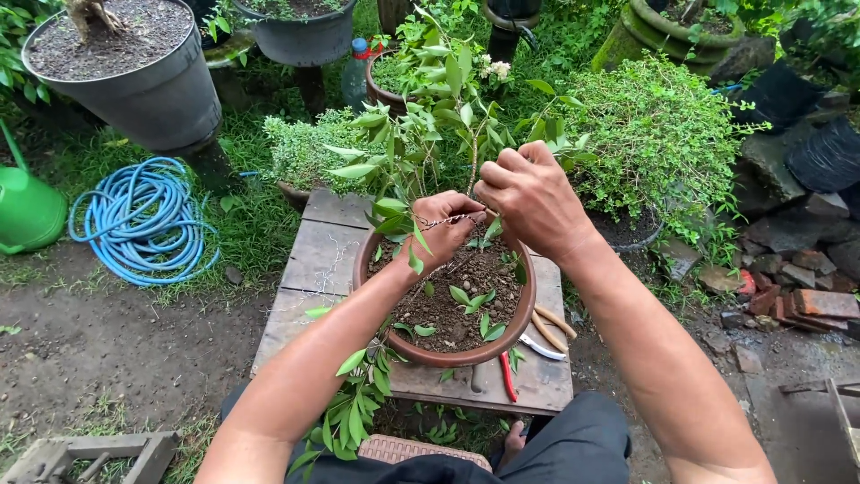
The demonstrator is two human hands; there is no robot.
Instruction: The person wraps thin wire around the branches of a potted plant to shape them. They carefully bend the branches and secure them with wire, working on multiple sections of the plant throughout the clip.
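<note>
Landmark is the brown clay pot [445,309] on the wooden tabletop [318,260]; everything placed relative to it. Far left of the pot: green watering can [27,208] at the frame edge; next to it, a coiled blue hose [143,220] on the grass; up-left of the pot, a large grey planter [134,72] filled with soil.

At the pot itself: soil inside with scattered cut leaves; a thin-stemmed leafy plant [430,125] rises from it. Left hand [441,231] sits over the pot's back-left rim, grip closed narrow around a thin twisted wire [448,218] (pinched between thumb and fingers, wire runs toward the other hand). Right hand [530,199] is just right of the left one, above the pot's back rim, fingers curled tight at the stem and the wire's other end; cannot tell whether it pinches the wire or the stem, since the fingers hide the contact. Hands nearly touching.

Front-right of the pot, on the tabletop: red-handled pliers [508,376] partly under the pot's edge; beside them, tan-handled cutters [548,330] lying flat. Behind-right of the pot: a bushy small-leaved shrub [658,134] in its own pot. Far right of the pot: loose red bricks [811,305] and stones on the ground.
</note>
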